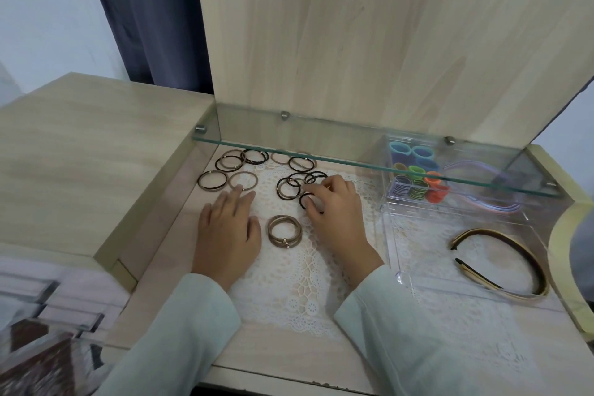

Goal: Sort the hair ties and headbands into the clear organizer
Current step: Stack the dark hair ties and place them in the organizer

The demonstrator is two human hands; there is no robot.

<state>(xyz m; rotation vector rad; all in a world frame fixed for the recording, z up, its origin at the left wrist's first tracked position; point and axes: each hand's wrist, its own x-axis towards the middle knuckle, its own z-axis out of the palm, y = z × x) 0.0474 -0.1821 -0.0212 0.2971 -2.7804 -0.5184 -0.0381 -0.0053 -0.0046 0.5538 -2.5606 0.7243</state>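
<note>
Left hand (226,231) lies flat beside 3 stacked tan ties (284,231); right hand (334,212) seemingly pinches a black tie (302,200).

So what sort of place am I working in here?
Likely a bedroom dressing table: a light-wood vanity with raised lid, a glass shelf over a lace mat, and a dark curtain behind.

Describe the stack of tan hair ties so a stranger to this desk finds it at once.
Start at the white lace mat and look between the left hand and the right hand, which pinches a black hair tie. The stack of tan hair ties lies there; unlike the scattered ties farther back, it is a tidy pile with gold beads lined up at its near edge.
</note>
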